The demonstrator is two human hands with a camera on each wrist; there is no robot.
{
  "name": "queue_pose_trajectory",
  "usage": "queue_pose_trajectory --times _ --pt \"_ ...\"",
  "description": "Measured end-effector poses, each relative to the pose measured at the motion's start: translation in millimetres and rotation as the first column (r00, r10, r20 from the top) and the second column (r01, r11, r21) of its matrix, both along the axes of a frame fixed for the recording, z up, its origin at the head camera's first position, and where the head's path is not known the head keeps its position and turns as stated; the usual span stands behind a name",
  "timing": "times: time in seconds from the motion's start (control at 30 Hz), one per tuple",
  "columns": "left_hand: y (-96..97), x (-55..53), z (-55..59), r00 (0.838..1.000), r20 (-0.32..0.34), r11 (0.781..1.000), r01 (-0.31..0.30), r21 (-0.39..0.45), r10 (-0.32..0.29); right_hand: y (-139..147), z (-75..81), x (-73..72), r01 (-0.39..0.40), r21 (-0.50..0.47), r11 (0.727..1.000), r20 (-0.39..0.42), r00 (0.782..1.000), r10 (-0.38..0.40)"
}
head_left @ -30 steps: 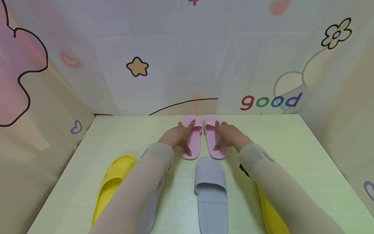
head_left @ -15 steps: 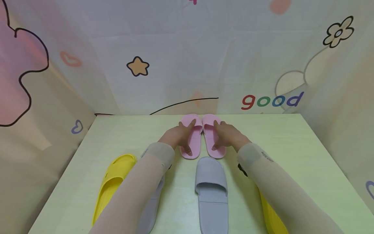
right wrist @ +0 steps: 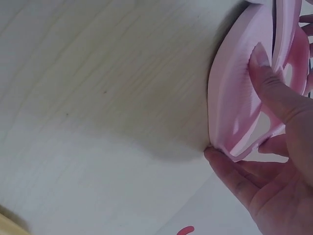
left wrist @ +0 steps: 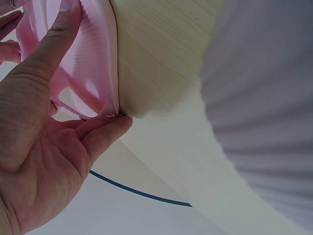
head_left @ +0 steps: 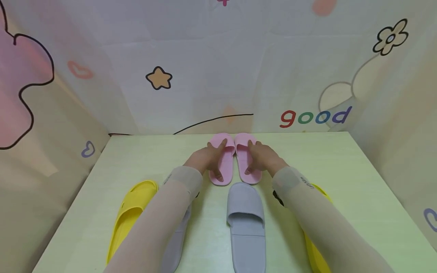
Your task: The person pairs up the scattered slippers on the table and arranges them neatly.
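Note:
A pair of pink slippers lies side by side at the back of the table, toes toward the backdrop. My left hand (head_left: 205,157) grips the left pink slipper (head_left: 227,163) from its outer side; the left wrist view has the thumb over the footbed and fingertips at the sole's edge (left wrist: 110,58). On the other side, my right hand (head_left: 267,157) holds the right pink slipper (head_left: 242,157), its thumb on the footbed too, as the right wrist view confirms. The two slippers touch or nearly touch near their straps. My hands cover their outer sides.
Just in front lies a grey slipper (head_left: 246,227); a second grey slipper (head_left: 175,246) is partly under my left forearm. A yellow slipper (head_left: 136,201) lies at left, another yellow slipper (head_left: 315,254) mostly beneath my right forearm. A printed cloth backdrop (head_left: 218,76) borders the pale table (head_left: 362,197).
My right hand has slid the right pink slipper leftward, closing the gap to the left one. The left hand and its slipper have stayed nearly in place.

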State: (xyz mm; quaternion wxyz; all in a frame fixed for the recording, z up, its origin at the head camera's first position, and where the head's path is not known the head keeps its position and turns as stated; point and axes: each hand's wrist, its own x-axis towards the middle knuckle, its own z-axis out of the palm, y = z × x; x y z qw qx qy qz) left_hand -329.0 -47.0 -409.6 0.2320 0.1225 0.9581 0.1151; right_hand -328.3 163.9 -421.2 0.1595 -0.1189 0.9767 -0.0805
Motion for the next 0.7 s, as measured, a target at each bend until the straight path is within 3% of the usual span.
queue_pose_trajectory --times 0.37,0.7 --pt "-0.3 -0.7 -1.5 1.0 0.004 1.0 -0.007 0.006 0.007 -2.2 3.2 2.1 0.041 -0.033 0.999 0.008 0.999 -0.041" --pt "3.0 3.9 -0.1 0.999 -0.002 0.999 -0.053 0.009 0.053 0.6 -0.2 2.0 0.067 -0.051 0.996 0.016 0.998 -0.067"
